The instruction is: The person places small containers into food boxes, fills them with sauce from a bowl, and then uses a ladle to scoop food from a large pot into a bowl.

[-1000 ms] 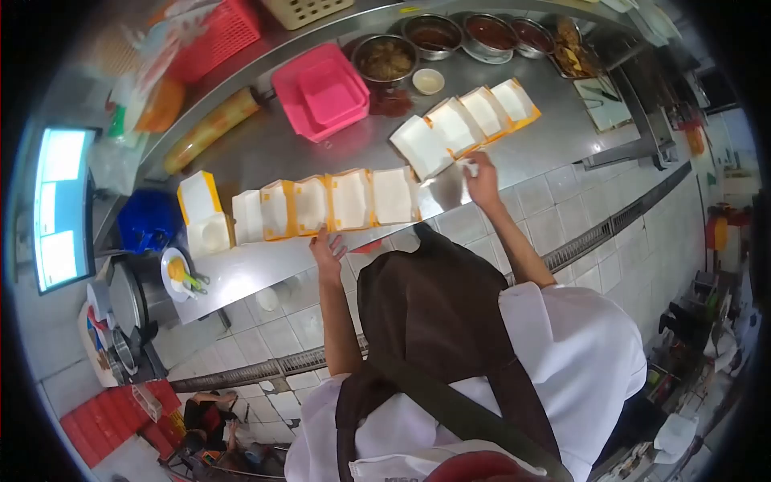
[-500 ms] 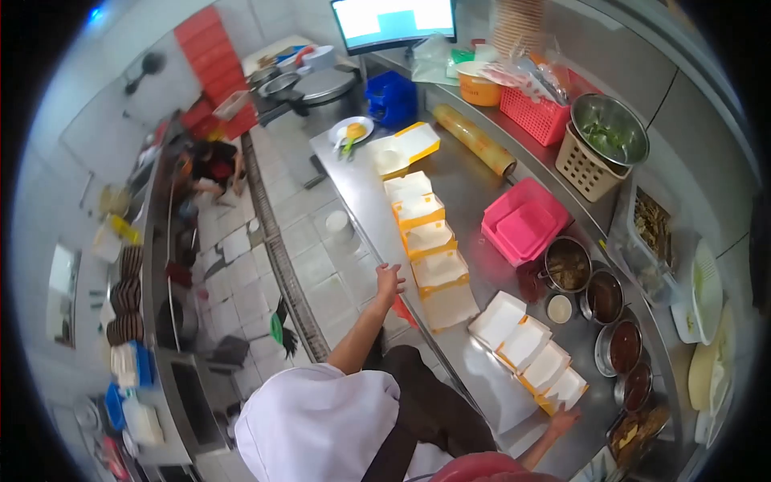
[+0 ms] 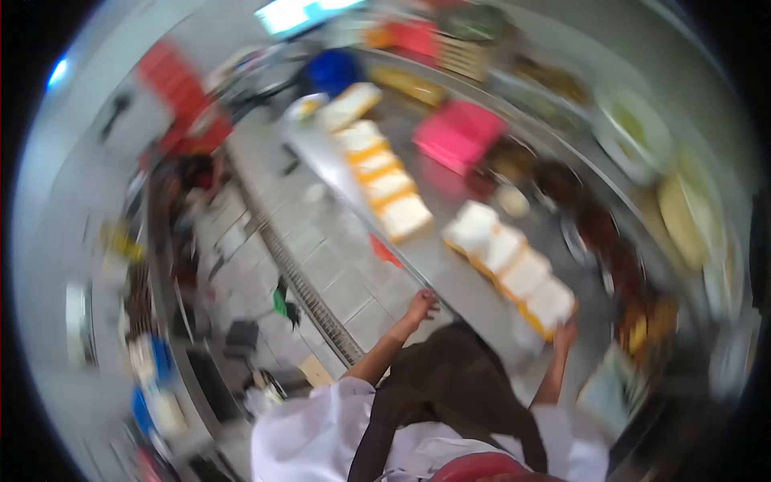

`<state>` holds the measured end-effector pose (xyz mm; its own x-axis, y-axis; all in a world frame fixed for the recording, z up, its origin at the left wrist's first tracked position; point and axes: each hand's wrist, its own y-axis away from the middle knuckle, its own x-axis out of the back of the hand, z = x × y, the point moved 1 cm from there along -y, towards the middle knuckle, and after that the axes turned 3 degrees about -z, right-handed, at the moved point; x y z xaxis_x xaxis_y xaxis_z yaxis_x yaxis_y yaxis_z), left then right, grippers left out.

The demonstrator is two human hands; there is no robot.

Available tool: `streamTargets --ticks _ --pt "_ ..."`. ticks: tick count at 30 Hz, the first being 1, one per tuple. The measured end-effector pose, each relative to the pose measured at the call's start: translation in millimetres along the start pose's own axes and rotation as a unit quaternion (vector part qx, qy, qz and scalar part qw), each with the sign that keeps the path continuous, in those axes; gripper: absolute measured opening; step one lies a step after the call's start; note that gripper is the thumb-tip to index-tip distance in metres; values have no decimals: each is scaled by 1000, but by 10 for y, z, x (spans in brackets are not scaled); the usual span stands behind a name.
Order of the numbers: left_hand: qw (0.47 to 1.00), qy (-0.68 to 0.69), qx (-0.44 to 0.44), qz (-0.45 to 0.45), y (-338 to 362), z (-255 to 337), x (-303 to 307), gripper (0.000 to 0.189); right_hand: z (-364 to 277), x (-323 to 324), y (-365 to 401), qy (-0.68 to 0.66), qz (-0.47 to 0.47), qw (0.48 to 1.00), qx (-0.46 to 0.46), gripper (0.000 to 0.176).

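Observation:
Blur softens the whole head view. My right hand (image 3: 564,331) is at the near end of a row of open white-and-yellow paper food boxes (image 3: 549,300), its fingers against the end box's edge. The grip itself is partly hidden. By the steel counter's front edge is my left hand (image 3: 422,307), fingers loosely apart and nothing visible in it. A second row of open paper food boxes (image 3: 404,217) stands farther along the counter (image 3: 438,265), left of the first row.
Behind the boxes are a pink plastic container (image 3: 459,135), a small pale cup (image 3: 512,201) and several bowls of dark food (image 3: 598,229). A blue container (image 3: 333,72) stands at the far end. Another person (image 3: 201,173) is low by the left-hand counter.
My view has swung and moved nearer the close end of the counter. The left hand has come back along the counter edge, nearer my body. The right hand stays at the end box.

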<state>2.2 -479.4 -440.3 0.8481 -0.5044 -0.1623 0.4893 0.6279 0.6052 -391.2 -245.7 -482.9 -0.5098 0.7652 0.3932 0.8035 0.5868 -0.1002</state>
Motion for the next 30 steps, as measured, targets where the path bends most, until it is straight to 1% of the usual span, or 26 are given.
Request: streamTargets --ticks 1,2,3,4,5,7,8,10,11,12,13,14,15,16,17,18,19,21,22,23,25,26,27,28,29,30 --pt "998 -5 -22 -50 -67 -75 -245 40 138 97 72 19 -6 994 -106 30" --pt "997 -15 -25 -71 -120 -179 -416 43 100 234 160 29 2 994 -108 23" --pt "995 -24 -26 -96 -142 -272 -532 45 106 419 275 212 51 971 -101 24" --pt "991 -35 -38 -121 -62 -364 -660 48 -133 636 430 179 55 973 -135 26" --pt "988 -33 -59 -137 -15 -371 -812 51 -225 871 552 245 78 959 -117 28" --pt "990 3 -8 -138 100 -470 -1040 49 -389 1436 794 280 76 937 -192 27" --pt "987 -12 12 -163 177 -537 -1194 49 -290 1683 925 303 107 923 -214 28" --pt "987 -70 28 -142 418 -697 -1326 47 -192 2095 1141 325 136 906 -233 29" --pt "985 -77 34 -151 554 -812 -1407 47 -150 2326 1251 378 151 882 -237 32" --pt "968 -139 34 -208 691 -904 -1459 44 -112 2489 1312 427 162 857 -237 36" --pt "944 -199 33 -260 800 -970 -1512 41 -70 2624 1350 424 162 858 -241 36" --pt "927 -251 66 -272 899 -1048 -1562 40 -37 2753 1349 441 151 855 -226 42" --pt "931 -249 67 -259 903 -1160 -1510 40 25 2822 1318 456 136 855 -208 47" --pt "886 -319 73 -328 822 -1389 -1440 40 137 2871 1255 461 125 860 -178 54" --pt "837 -379 79 -388 747 -1644 -1381 40 202 2915 1196 461 108 866 -163 54" --pt "782 -460 79 -413 659 -1825 -1321 43 241 2908 1157 480 79 863 -138 55" --pt "808 -440 86 -382 782 -1812 -1430 43 264 2838 1099 497 45 861 -103 55" --pt "775 -478 183 -370 1017 -1560 -1670 48 411 2716 1012 513 -10 854 -87 55" --pt "796 -462 234 -314 1150 -1544 -1713 51 604 2683 982 483 18 873 -61 50" --pt "818 -441 234 -286 1258 -1630 -1702 51 589 2683 963 486 30 872 -46 44" --pt "895 -232 236 -300 1491 -1842 -1674 48 597 2698 887 492 24 870 -2 34" --pt "912 -213 217 -277 1597 -2031 -1597 48 608 2666 912 503 39 863 31 33" --pt "926 -222 197 -232 1717 -2248 -1521 48 846 2643 935 479 53 874 70 35" --pt "940 -225 181 -182 1841 -2445 -1476 47 1015 2614 920 467 46 880 64 39" --pt "955 -208 167 -130 1916 -2623 -1471 47 872 2600 829 421 -23 906 -32 43" --pt "967 -178 168 -72 2043 -2778 -1465 47 696 2581 792 450 -17 893 15 42"
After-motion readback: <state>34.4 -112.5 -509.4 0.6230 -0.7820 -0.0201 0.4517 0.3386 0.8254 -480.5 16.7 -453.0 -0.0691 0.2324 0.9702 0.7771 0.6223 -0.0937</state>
